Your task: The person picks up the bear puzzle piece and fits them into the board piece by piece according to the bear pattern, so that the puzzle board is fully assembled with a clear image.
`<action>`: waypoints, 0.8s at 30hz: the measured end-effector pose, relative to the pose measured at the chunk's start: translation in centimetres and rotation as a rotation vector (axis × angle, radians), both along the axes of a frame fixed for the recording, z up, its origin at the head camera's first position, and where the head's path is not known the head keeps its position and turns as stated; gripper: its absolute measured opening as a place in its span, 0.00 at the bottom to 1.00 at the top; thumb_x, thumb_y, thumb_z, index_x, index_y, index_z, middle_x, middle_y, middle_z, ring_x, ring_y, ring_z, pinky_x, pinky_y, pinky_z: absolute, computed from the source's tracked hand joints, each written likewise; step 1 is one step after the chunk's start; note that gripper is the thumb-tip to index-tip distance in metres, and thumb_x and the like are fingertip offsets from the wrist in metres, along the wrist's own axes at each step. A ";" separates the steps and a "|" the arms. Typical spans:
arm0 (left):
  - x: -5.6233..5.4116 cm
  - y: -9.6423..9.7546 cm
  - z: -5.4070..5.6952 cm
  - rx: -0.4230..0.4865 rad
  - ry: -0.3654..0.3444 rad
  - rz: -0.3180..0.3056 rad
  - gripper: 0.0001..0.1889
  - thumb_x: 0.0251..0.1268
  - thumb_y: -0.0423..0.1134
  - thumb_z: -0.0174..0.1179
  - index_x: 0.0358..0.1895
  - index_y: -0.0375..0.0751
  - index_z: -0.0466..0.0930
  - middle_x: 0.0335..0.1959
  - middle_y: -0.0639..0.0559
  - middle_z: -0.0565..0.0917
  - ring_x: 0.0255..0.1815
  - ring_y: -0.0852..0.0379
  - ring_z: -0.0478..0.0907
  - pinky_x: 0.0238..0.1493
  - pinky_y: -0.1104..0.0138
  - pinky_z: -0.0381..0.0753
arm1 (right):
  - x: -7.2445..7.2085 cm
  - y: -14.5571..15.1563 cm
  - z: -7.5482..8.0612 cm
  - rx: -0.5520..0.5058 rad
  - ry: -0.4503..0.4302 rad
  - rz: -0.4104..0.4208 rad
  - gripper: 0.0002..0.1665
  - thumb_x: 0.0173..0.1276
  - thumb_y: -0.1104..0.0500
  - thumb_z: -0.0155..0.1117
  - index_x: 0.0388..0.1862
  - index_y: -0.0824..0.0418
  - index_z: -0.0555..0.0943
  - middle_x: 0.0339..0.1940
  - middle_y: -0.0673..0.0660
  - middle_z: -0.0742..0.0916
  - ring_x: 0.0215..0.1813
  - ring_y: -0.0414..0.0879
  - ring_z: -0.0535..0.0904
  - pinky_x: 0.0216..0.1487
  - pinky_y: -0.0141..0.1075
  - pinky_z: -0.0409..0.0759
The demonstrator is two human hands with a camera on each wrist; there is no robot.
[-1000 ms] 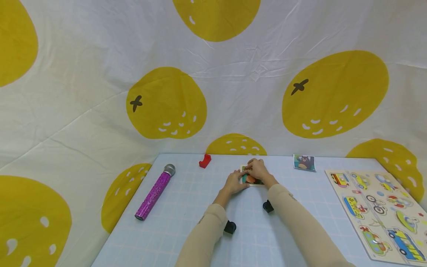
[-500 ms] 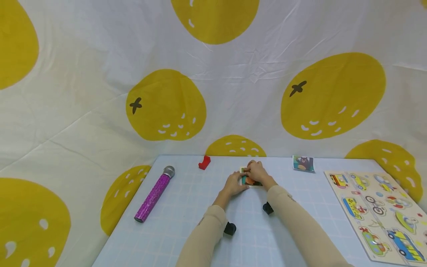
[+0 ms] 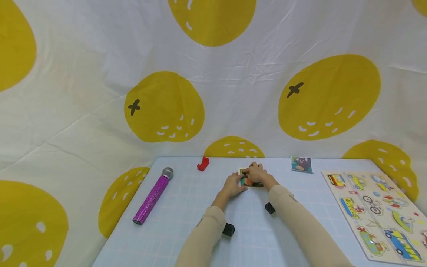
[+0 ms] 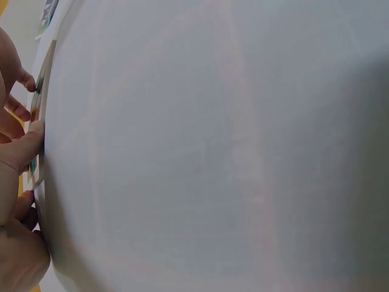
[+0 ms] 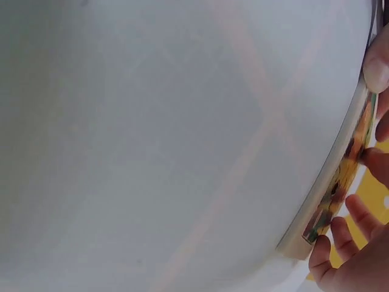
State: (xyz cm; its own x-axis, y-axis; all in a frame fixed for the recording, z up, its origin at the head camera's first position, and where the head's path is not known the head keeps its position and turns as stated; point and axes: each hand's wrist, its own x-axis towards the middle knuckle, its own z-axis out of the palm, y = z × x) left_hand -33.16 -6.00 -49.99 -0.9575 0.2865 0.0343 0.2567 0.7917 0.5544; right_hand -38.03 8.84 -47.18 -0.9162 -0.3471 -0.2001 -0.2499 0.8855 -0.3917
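Observation:
A small rectangular picture board (image 3: 247,181) with a pale, thick rim lies on the table near its far side. My left hand (image 3: 231,186) holds it at its left side, thumb along the near edge and fingers by the far left corner. Over the upper right part lies my right hand (image 3: 257,173), one finger reaching left and touching the picture. In the right wrist view, bent fingertips (image 5: 343,234) rest along the board's colourful face (image 5: 340,182). From the left wrist, the board (image 4: 45,79) shows edge-on, and both hands partly hide it.
A purple glitter microphone (image 3: 153,198) lies at left, and a red curved piece (image 3: 203,164) at the back. A bear picture card (image 3: 301,164) is at back right. A large vehicle puzzle board (image 3: 377,211) covers the right side. A fruit-print cloth (image 3: 233,104) hangs behind the table (image 3: 186,222).
The right hand has shifted slightly toward the near side over the picture, one finger now stretched out. The left hand keeps its place. The head view has tilted up a little.

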 end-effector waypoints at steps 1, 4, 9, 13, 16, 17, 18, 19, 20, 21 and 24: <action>0.0 0.0 0.0 -0.016 -0.001 -0.004 0.30 0.60 0.45 0.64 0.65 0.39 0.70 0.67 0.35 0.66 0.69 0.37 0.59 0.66 0.49 0.62 | 0.0 0.0 0.0 -0.007 0.003 0.004 0.22 0.72 0.59 0.50 0.64 0.52 0.75 0.62 0.66 0.67 0.60 0.65 0.60 0.56 0.62 0.65; -0.1 0.1 -0.1 -0.066 0.005 -0.010 0.29 0.61 0.47 0.63 0.65 0.42 0.70 0.68 0.36 0.65 0.69 0.37 0.59 0.65 0.50 0.64 | 0.0 0.3 -0.4 -0.034 0.022 0.008 0.22 0.71 0.59 0.51 0.64 0.53 0.75 0.62 0.66 0.68 0.60 0.65 0.60 0.56 0.63 0.64; -0.3 0.2 0.1 -0.095 0.017 -0.019 0.28 0.61 0.47 0.62 0.64 0.43 0.71 0.67 0.36 0.65 0.68 0.37 0.61 0.65 0.50 0.65 | 0.2 0.9 -0.8 -0.136 0.086 0.002 0.21 0.68 0.61 0.54 0.60 0.58 0.77 0.62 0.68 0.70 0.61 0.68 0.61 0.55 0.65 0.64; -0.3 0.2 0.5 -0.126 0.013 -0.033 0.28 0.62 0.47 0.62 0.64 0.43 0.71 0.67 0.36 0.66 0.67 0.38 0.62 0.65 0.51 0.65 | 0.2 1.2 -0.9 -0.171 0.122 0.002 0.20 0.65 0.64 0.56 0.55 0.60 0.80 0.61 0.67 0.72 0.59 0.68 0.63 0.54 0.66 0.65; -0.4 0.3 0.9 -0.190 0.011 -0.049 0.29 0.63 0.48 0.61 0.65 0.43 0.70 0.67 0.37 0.66 0.67 0.39 0.62 0.65 0.53 0.65 | 0.2 1.2 -0.9 -0.145 0.133 0.017 0.19 0.66 0.64 0.55 0.55 0.59 0.81 0.60 0.67 0.73 0.59 0.69 0.64 0.53 0.66 0.67; -0.4 0.4 1.0 -0.209 0.006 -0.052 0.29 0.63 0.49 0.60 0.66 0.44 0.69 0.67 0.37 0.66 0.67 0.40 0.63 0.65 0.54 0.65 | 0.3 1.2 -0.8 -0.136 0.136 0.025 0.19 0.66 0.64 0.54 0.55 0.59 0.81 0.60 0.67 0.73 0.59 0.69 0.64 0.52 0.65 0.68; -0.4 0.5 1.1 -0.226 0.003 -0.052 0.30 0.62 0.51 0.60 0.66 0.44 0.69 0.67 0.37 0.66 0.67 0.40 0.63 0.65 0.54 0.65 | 0.3 1.2 -0.8 -0.130 0.137 0.032 0.19 0.67 0.64 0.53 0.55 0.59 0.81 0.60 0.67 0.73 0.59 0.70 0.64 0.52 0.65 0.68; -0.5 0.6 1.2 -0.239 -0.003 -0.050 0.31 0.62 0.52 0.60 0.66 0.44 0.68 0.67 0.37 0.66 0.67 0.41 0.63 0.65 0.54 0.65 | 0.3 1.2 -0.7 -0.127 0.138 0.042 0.20 0.67 0.64 0.53 0.56 0.59 0.80 0.61 0.68 0.72 0.59 0.71 0.63 0.51 0.65 0.69; -0.5 0.6 1.3 -0.244 -0.012 -0.044 0.31 0.61 0.53 0.61 0.66 0.45 0.68 0.67 0.38 0.66 0.67 0.41 0.63 0.65 0.54 0.65 | 0.4 1.2 -0.7 -0.126 0.135 0.052 0.20 0.67 0.64 0.53 0.57 0.59 0.80 0.61 0.68 0.72 0.59 0.71 0.63 0.52 0.65 0.68; -0.5 0.7 1.4 -0.243 -0.021 -0.036 0.32 0.60 0.54 0.61 0.66 0.45 0.68 0.67 0.38 0.66 0.67 0.41 0.63 0.65 0.54 0.66 | 0.4 1.3 -0.7 -0.130 0.134 0.062 0.21 0.67 0.64 0.53 0.58 0.59 0.79 0.61 0.69 0.71 0.59 0.72 0.62 0.52 0.66 0.68; -0.5 0.8 1.4 -0.227 -0.044 -0.008 0.34 0.58 0.57 0.62 0.65 0.45 0.69 0.67 0.39 0.66 0.66 0.43 0.64 0.63 0.53 0.67 | 0.4 1.7 -1.0 -0.176 0.112 0.083 0.23 0.68 0.62 0.54 0.62 0.62 0.75 0.63 0.70 0.70 0.61 0.72 0.61 0.56 0.65 0.65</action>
State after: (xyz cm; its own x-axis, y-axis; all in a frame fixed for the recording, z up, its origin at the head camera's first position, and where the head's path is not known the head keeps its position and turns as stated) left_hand -33.69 -5.15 -48.54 -0.9542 0.2899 -0.0743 0.2430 0.8955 0.3729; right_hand -37.58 10.58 -48.16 -0.8962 -0.4427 -0.0287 -0.3694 0.7805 -0.5043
